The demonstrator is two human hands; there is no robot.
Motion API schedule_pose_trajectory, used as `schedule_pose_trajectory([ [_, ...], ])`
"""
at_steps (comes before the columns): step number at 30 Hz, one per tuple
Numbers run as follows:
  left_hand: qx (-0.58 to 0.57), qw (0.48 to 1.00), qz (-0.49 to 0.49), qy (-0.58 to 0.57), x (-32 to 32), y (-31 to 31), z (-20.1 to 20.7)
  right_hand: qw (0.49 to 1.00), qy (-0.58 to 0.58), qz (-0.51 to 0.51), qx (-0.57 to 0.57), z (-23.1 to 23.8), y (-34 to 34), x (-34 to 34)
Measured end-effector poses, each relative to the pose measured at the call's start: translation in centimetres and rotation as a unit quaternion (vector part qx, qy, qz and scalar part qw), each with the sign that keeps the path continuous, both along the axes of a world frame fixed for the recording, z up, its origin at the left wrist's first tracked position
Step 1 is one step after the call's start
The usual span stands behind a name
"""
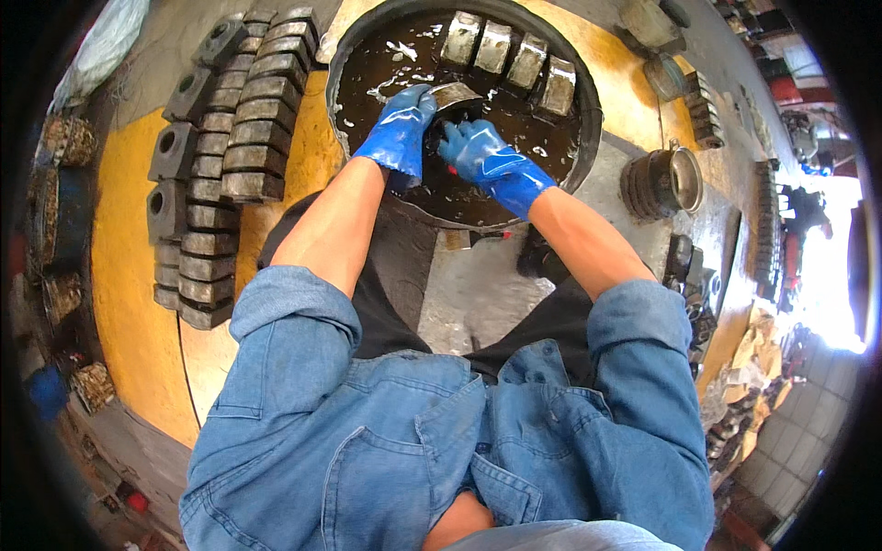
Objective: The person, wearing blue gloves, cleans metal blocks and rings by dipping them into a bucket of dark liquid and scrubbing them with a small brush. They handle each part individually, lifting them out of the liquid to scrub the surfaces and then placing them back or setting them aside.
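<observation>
Both of my hands wear blue rubber gloves and work over a round tub [338, 83] of dark, dirty liquid with patches of foam. My left hand [401, 124] is closed on a metal block [455, 95] with a curved, shiny top, tilted above the liquid. My right hand [473, 150] is beside the block's near side, its fingers curled. A small red spot shows below those fingers; whatever they hold is mostly hidden. Several similar wet metal blocks [493, 48] stand in a row at the tub's far right side.
Rows of stacked metal blocks [266, 119] stand on yellow boards at the left, beside dark blocks with round holes [167, 209]. A ribbed metal cylinder [654, 182] stands right of the tub. A red-tipped tool [478, 237] lies by the tub's near edge.
</observation>
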State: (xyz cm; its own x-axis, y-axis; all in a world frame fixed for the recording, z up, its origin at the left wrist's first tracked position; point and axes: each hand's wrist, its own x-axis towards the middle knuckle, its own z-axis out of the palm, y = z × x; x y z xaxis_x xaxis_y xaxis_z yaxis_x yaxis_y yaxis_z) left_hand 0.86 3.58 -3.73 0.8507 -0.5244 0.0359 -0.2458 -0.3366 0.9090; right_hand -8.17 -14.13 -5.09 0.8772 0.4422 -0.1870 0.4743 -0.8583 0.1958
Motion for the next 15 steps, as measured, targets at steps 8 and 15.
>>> schedule_pose_trajectory([
  [8,0.053,0.991,0.095,-0.084,-0.1,-1.6,-3.5,0.894,-0.049,-0.305,0.325,0.6,2.4,-1.3],
  [15,0.11,0.976,0.127,-0.138,0.4,-2.7,-6.6,0.672,0.026,-0.442,0.593,-2.4,2.5,-0.7],
])
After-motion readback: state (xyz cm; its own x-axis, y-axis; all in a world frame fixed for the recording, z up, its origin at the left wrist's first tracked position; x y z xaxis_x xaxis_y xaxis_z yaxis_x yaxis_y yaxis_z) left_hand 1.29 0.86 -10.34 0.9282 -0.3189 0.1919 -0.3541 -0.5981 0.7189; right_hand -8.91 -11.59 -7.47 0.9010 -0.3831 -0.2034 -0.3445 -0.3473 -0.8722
